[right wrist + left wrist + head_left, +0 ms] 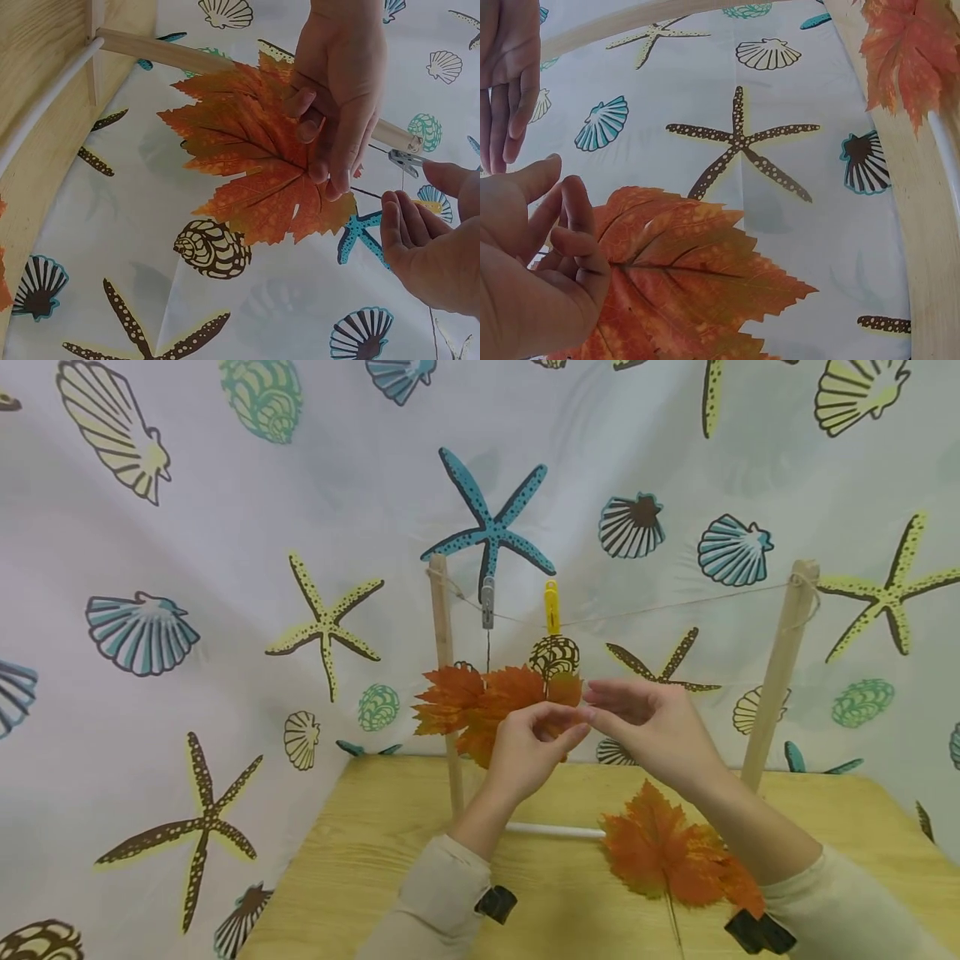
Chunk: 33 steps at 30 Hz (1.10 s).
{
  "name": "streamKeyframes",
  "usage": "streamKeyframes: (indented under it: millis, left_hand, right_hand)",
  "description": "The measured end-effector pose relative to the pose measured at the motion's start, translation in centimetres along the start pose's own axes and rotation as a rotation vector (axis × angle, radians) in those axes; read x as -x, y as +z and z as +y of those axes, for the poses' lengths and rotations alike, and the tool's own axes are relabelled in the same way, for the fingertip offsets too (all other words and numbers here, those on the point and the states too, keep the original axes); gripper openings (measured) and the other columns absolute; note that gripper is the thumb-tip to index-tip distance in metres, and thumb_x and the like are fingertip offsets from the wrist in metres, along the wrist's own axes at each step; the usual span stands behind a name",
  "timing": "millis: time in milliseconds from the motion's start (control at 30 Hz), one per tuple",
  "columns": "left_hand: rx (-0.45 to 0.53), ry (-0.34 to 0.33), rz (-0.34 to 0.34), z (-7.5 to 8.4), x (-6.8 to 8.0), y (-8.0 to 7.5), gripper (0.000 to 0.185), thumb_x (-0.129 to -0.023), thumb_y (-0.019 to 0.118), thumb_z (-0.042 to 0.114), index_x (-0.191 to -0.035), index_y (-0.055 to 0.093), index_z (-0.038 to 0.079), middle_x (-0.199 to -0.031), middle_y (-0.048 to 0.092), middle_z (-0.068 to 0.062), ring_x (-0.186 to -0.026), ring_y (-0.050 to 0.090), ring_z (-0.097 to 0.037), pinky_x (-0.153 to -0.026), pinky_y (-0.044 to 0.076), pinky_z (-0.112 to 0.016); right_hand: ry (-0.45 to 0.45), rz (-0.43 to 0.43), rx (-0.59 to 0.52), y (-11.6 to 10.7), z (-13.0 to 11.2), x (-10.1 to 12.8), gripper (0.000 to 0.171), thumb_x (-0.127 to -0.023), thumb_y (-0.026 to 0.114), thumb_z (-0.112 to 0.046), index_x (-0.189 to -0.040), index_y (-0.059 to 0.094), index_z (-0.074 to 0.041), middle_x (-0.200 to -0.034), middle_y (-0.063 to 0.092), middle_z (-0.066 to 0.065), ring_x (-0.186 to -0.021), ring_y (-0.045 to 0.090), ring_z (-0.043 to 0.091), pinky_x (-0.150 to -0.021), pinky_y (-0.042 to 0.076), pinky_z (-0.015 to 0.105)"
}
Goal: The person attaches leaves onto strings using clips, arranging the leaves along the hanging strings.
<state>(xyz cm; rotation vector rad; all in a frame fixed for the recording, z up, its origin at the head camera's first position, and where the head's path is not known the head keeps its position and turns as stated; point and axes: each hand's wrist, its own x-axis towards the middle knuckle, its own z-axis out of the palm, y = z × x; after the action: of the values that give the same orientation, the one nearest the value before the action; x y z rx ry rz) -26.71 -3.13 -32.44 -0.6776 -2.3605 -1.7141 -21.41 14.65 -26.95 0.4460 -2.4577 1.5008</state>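
Note:
My left hand (534, 742) holds an orange maple leaf (472, 702) up beside the left wooden post (442, 643), its fingers curled over the leaf's face (247, 157). A thin stem runs from the leaf up toward a grey clip (487, 602) on the string (675, 604). A yellow clip (551, 606) hangs next to it. My right hand (626, 708) hovers just right of the leaf with fingers nearly straight and nothing in it, its thumb apart from the fingers in the right wrist view (431, 247). A second orange leaf (667, 856) lies on the table.
The string spans two upright wooden posts, the right one (780, 677) beyond my right forearm. A white rod (555, 832) joins their bases on the wooden table (375, 843). A shell-and-starfish cloth (225, 610) hangs close behind and to the left.

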Motion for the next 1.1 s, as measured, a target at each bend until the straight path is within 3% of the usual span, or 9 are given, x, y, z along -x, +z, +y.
streamKeyframes:
  millis: [233, 467, 900, 1100]
  left_hand:
    - [-0.004, -0.027, -0.044, -0.1, 0.0, 0.2, 0.030, -0.091, 0.073, 0.039, -0.113, 0.075, 0.019, -0.100, 0.073, 0.000, -0.067, 0.066, -0.014, -0.059, 0.054, -0.030]
    - [0.001, -0.051, -0.073, -0.4, 0.2, 0.5, 0.028, -0.093, 0.070, 0.038, -0.115, 0.074, 0.020, -0.102, 0.073, 0.001, -0.071, 0.066, -0.014, -0.060, 0.052, -0.028]
    - [0.013, -0.009, -0.061, -1.6, 0.3, 0.7, 0.026, -0.098, 0.064, 0.036, -0.116, 0.073, 0.019, -0.102, 0.071, -0.001, -0.071, 0.065, -0.015, -0.055, 0.047, -0.026]
    - [0.016, -0.033, -0.076, -1.9, 0.4, 0.9, 0.025, -0.098, 0.064, 0.036, -0.116, 0.072, 0.021, -0.105, 0.071, 0.002, -0.072, 0.066, -0.012, -0.057, 0.047, -0.026]
  right_hand:
    - [-0.025, -0.001, -0.014, 0.1, 1.1, 0.5, 0.044, -0.093, 0.072, -0.031, -0.132, 0.065, -0.011, -0.122, 0.072, 0.007, -0.107, 0.071, 0.019, -0.085, 0.056, 0.021]
    - [0.021, -0.027, -0.040, 0.0, 2.0, 1.2, 0.051, -0.092, 0.073, -0.032, -0.134, 0.062, -0.007, -0.128, 0.069, 0.011, -0.111, 0.070, 0.023, -0.088, 0.057, 0.025]
    - [0.046, -0.032, -0.090, 0.6, 3.2, 2.5, 0.049, -0.091, 0.074, -0.027, -0.133, 0.061, -0.005, -0.125, 0.069, 0.014, -0.110, 0.070, 0.025, -0.090, 0.056, 0.025]
    - [0.082, -0.049, -0.078, 0.6, 3.5, 3.2, 0.051, -0.092, 0.073, -0.032, -0.134, 0.061, -0.007, -0.125, 0.070, 0.013, -0.111, 0.070, 0.025, -0.088, 0.057, 0.028]
